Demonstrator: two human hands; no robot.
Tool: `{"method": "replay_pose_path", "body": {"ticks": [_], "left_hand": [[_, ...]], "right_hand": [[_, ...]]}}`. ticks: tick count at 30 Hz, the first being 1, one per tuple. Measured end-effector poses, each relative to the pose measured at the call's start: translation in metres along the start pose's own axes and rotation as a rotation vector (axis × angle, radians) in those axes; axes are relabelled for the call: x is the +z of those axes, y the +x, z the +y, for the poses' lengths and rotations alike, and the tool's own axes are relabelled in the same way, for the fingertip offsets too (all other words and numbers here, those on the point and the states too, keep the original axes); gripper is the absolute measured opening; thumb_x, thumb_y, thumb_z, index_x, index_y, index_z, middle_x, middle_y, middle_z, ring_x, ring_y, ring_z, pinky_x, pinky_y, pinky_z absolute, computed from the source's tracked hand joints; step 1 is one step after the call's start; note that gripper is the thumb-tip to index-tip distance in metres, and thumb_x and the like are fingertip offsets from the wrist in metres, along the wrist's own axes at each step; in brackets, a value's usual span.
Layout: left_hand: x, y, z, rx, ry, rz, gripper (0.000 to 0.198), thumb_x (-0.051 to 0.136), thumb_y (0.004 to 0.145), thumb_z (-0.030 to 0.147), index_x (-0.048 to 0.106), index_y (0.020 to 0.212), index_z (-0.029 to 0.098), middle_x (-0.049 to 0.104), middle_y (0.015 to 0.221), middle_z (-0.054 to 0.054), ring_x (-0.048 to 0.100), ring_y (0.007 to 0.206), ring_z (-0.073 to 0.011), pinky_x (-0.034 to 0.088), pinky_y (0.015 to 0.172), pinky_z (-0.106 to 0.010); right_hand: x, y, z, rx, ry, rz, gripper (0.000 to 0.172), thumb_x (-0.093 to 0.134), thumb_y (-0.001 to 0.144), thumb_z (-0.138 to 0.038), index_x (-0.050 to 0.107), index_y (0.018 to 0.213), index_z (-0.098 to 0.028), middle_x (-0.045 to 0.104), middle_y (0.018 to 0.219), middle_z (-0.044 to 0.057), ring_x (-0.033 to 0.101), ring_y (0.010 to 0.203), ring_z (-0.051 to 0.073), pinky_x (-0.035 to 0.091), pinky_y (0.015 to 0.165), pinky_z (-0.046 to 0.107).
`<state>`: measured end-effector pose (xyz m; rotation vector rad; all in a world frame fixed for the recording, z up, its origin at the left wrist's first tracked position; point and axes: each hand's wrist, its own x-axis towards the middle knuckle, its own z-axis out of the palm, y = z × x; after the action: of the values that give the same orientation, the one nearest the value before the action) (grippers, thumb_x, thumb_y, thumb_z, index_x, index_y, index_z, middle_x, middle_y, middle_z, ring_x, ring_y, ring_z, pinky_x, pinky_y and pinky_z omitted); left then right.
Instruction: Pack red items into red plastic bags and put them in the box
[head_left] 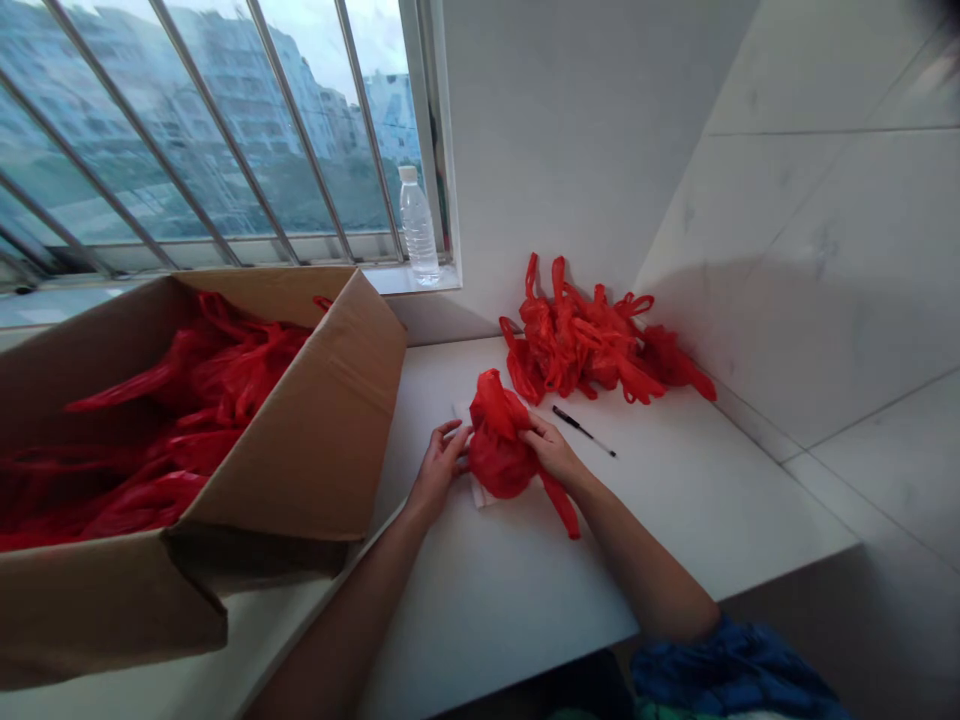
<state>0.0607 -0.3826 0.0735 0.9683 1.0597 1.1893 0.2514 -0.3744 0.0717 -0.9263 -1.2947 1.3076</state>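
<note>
A red plastic bag (pixel 502 455), bunched up and rounded with something inside I cannot make out, is held just over the white counter. My right hand (pixel 551 447) grips its right side, and one red strip of the bag hangs down past the wrist. At the bag's left edge is my left hand (pixel 441 462), its fingers apart and touching or nearly touching the plastic. Partly hidden beneath the bag lies a white paper (pixel 480 494). A black pen (pixel 583 430) rests on the counter just beyond my right hand.
A heap of red plastic bags (pixel 592 345) sits at the back of the counter (pixel 517 590) against the wall. On the left stands an open cardboard box (pixel 315 430) holding more red bags (pixel 217 370). A water bottle (pixel 418 230) stands on the sill of the barred window.
</note>
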Motion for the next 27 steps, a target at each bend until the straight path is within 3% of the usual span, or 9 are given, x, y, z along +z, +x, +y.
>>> {"method": "replay_pose_path", "body": {"ticks": [4, 8, 12, 15, 18, 21, 24, 27], "left_hand": [[0.007, -0.004, 0.004, -0.009, -0.015, -0.089, 0.058, 0.073, 0.077, 0.054, 0.062, 0.119, 0.017, 0.069, 0.116, -0.012, 0.068, 0.095, -0.0214, 0.055, 0.071, -0.026], [0.009, -0.007, 0.004, 0.076, -0.041, -0.080, 0.051, 0.077, 0.075, 0.049, 0.068, 0.112, 0.015, 0.073, 0.105, -0.008, 0.067, 0.092, -0.0212, 0.057, 0.075, -0.028], [0.010, -0.010, 0.005, 0.081, -0.090, -0.142, 0.047, 0.075, 0.078, 0.046, 0.069, 0.113, 0.016, 0.072, 0.108, -0.008, 0.067, 0.095, -0.0220, 0.058, 0.078, -0.031], [0.008, -0.009, 0.004, 0.078, -0.099, -0.132, 0.047, 0.075, 0.078, 0.046, 0.069, 0.114, 0.017, 0.071, 0.111, -0.009, 0.067, 0.098, -0.0224, 0.057, 0.079, -0.032], [0.001, -0.001, -0.001, 0.094, -0.084, -0.081, 0.051, 0.077, 0.074, 0.044, 0.066, 0.116, 0.018, 0.069, 0.116, -0.009, 0.065, 0.105, -0.0236, 0.055, 0.086, -0.033], [-0.010, 0.012, -0.010, 0.123, -0.014, 0.025, 0.054, 0.078, 0.070, 0.041, 0.062, 0.115, 0.017, 0.066, 0.120, -0.012, 0.062, 0.113, -0.0260, 0.052, 0.093, -0.037], [-0.018, 0.020, -0.020, 0.211, 0.117, 0.187, 0.064, 0.076, 0.069, 0.040, 0.053, 0.125, 0.019, 0.057, 0.130, -0.014, 0.058, 0.116, -0.0258, 0.051, 0.092, -0.038], [-0.020, 0.015, -0.021, 0.398, 0.404, 0.311, 0.066, 0.073, 0.072, 0.039, 0.047, 0.130, 0.019, 0.049, 0.133, -0.015, 0.058, 0.110, -0.0235, 0.052, 0.083, -0.034]], "right_hand": [[-0.001, 0.000, -0.004, 0.013, 0.072, -0.059, 0.033, 0.059, 0.079, -0.030, 0.070, 0.109, -0.026, 0.072, 0.108, 0.001, 0.062, 0.108, 0.023, 0.048, 0.097, 0.038], [-0.010, 0.003, -0.002, 0.033, 0.033, 0.053, 0.033, 0.061, 0.081, -0.045, 0.067, 0.106, -0.023, 0.072, 0.101, 0.002, 0.064, 0.101, 0.022, 0.050, 0.091, 0.036], [-0.019, 0.007, -0.001, 0.048, 0.037, 0.109, 0.037, 0.064, 0.080, -0.056, 0.065, 0.096, -0.022, 0.071, 0.096, 0.002, 0.065, 0.092, 0.021, 0.051, 0.084, 0.033], [-0.019, 0.005, -0.007, 0.019, 0.025, 0.129, 0.043, 0.062, 0.080, -0.060, 0.064, 0.103, -0.023, 0.071, 0.101, 0.003, 0.065, 0.096, 0.022, 0.051, 0.085, 0.033], [-0.023, 0.002, -0.013, 0.030, 0.051, 0.118, 0.051, 0.054, 0.086, -0.064, 0.059, 0.119, -0.025, 0.070, 0.112, 0.005, 0.065, 0.103, 0.022, 0.052, 0.083, 0.034], [-0.036, 0.002, -0.010, 0.046, -0.022, 0.119, 0.053, 0.046, 0.090, -0.065, 0.059, 0.122, -0.025, 0.068, 0.117, 0.009, 0.065, 0.105, 0.022, 0.052, 0.086, 0.036], [-0.050, 0.004, -0.001, 0.018, -0.297, 0.175, 0.048, 0.051, 0.088, -0.062, 0.066, 0.111, -0.023, 0.070, 0.109, 0.008, 0.065, 0.102, 0.023, 0.048, 0.093, 0.039], [-0.055, 0.004, 0.006, 0.050, -0.508, 0.156, 0.046, 0.050, 0.088, -0.062, 0.069, 0.102, -0.022, 0.070, 0.091, 0.004, 0.065, 0.091, 0.022, 0.051, 0.085, 0.037]]}}
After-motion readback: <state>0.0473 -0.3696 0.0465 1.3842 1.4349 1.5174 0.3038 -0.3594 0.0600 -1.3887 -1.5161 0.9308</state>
